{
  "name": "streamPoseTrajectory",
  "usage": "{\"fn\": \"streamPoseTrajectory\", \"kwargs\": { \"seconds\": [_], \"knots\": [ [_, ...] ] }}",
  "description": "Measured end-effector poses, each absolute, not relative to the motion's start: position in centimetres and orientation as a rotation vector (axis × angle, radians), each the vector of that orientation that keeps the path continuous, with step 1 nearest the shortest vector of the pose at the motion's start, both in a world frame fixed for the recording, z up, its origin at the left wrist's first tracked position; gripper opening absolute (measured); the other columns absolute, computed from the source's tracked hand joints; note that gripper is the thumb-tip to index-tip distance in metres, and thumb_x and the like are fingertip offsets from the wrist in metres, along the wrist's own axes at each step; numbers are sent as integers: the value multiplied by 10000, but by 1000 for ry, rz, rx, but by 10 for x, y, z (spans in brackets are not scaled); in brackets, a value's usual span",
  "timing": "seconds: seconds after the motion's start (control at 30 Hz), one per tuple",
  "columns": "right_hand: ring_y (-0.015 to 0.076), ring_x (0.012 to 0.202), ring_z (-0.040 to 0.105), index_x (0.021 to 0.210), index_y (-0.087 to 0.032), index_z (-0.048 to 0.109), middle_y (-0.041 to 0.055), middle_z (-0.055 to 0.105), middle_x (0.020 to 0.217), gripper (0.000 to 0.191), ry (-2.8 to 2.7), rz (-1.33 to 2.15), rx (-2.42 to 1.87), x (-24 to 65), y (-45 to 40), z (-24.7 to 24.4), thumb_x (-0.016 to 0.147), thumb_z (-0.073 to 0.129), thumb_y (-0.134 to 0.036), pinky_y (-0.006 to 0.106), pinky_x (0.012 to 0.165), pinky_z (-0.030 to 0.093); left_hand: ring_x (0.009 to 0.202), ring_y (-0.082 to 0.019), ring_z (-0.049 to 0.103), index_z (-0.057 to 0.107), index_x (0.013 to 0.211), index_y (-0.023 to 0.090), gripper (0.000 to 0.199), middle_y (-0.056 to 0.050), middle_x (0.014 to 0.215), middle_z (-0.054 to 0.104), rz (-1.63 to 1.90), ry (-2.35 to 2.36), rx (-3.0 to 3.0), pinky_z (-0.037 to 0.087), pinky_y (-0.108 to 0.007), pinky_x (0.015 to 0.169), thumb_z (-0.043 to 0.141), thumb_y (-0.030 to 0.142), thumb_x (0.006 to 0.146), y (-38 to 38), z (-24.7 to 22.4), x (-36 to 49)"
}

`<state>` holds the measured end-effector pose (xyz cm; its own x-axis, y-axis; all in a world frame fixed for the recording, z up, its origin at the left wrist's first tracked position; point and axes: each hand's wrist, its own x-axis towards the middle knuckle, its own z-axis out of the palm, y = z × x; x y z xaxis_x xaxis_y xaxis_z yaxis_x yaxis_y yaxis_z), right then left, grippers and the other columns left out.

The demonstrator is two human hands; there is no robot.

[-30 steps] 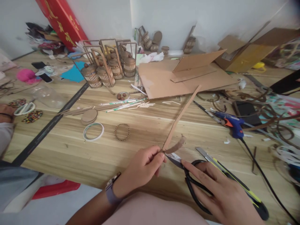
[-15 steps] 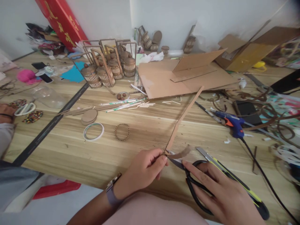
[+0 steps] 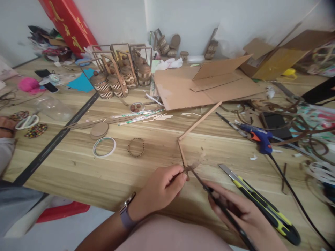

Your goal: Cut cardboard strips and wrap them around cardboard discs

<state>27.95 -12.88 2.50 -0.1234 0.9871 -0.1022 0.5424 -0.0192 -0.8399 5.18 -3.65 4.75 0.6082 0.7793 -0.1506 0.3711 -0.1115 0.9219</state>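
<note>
My left hand (image 3: 167,184) pinches near end of kinked cardboard strip (image 3: 196,124), over wooden surface (image 3: 157,153). My right hand (image 3: 240,205) grips black scissors (image 3: 225,210), tips by that end. Utility knife (image 3: 261,205) lies alongside.

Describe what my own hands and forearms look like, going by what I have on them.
Your left hand is ungloved, and its wrist carries a watch with a metallic-looking case and a muted purple strap. No sleeve covers the visible part of your left forearm. Your right hand is ungloved too, with no ring or band in view.
</note>
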Motion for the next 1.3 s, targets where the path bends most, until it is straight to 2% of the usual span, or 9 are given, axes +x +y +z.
{"fn": "streamPoseTrajectory", "kwargs": {
  "seconds": [0.1,0.2,0.3,0.47,0.6,0.7,0.9,1.1,1.3],
  "knots": [
    [170,744,726,1252,-244,674,64,752,877,399,-1713,1015,-1582,289,-129,20,913,556,-420,229,647,588,593,-122,515,477,686,207,330,30,606,553,479,953,1671,355,-235,596,403,344,977,-35,47,52],
    [184,920,729,1243,-276,671,62,745,1019,371,-1908,712,-1679,298,-125,22,889,587,-351,243,760,590,622,-134,554,523,747,209,313,28,612,591,509,987,1579,397,-239,653,382,352,988,-35,43,52],
    [171,858,735,1319,-288,603,47,730,973,413,-2054,445,-1764,306,-122,20,913,527,-301,245,705,596,646,-143,567,499,732,216,336,35,572,563,518,1007,1529,413,-252,724,362,366,999,-36,38,53],
    [200,822,728,1336,-285,583,46,721,923,418,-2229,279,-1824,309,-125,8,927,498,-299,317,705,600,576,-133,516,479,775,221,307,61,550,507,489,983,1505,392,-257,664,366,391,1005,-38,35,54],
    [241,885,715,1234,-259,649,68,738,987,343,-2133,20,-1793,289,-118,18,953,486,-368,389,768,587,555,-128,507,475,759,214,363,59,547,510,457,1025,1552,365,-257,619,358,450,1010,-37,36,56],
    [230,981,706,1100,-234,693,79,739,1053,291,-1972,61,-1574,261,-103,31,921,581,-434,351,838,584,554,-125,529,503,794,205,346,55,553,546,423,1011,1575,365,-250,615,358,429,1013,-38,36,57],
    [175,826,737,856,-259,724,30,757,890,126,-1791,277,-1406,229,-81,36,898,641,-343,254,697,605,668,-124,561,560,776,186,354,15,694,604,517,885,1689,383,-227,669,378,365,1022,-40,34,55],
    [179,781,741,860,-258,707,23,771,866,99,-1761,284,-1415,229,-85,36,892,616,-239,275,689,611,749,-139,544,574,778,174,300,-5,760,589,627,825,1813,388,-224,699,431,295,1012,-38,32,56],
    [164,771,725,848,-252,656,15,753,829,85,-1730,142,-1379,222,-88,37,874,624,-178,267,692,587,889,-146,577,600,845,156,195,-47,935,622,710,741,1842,429,-222,806,463,190,980,-39,44,60]
  ]
}}
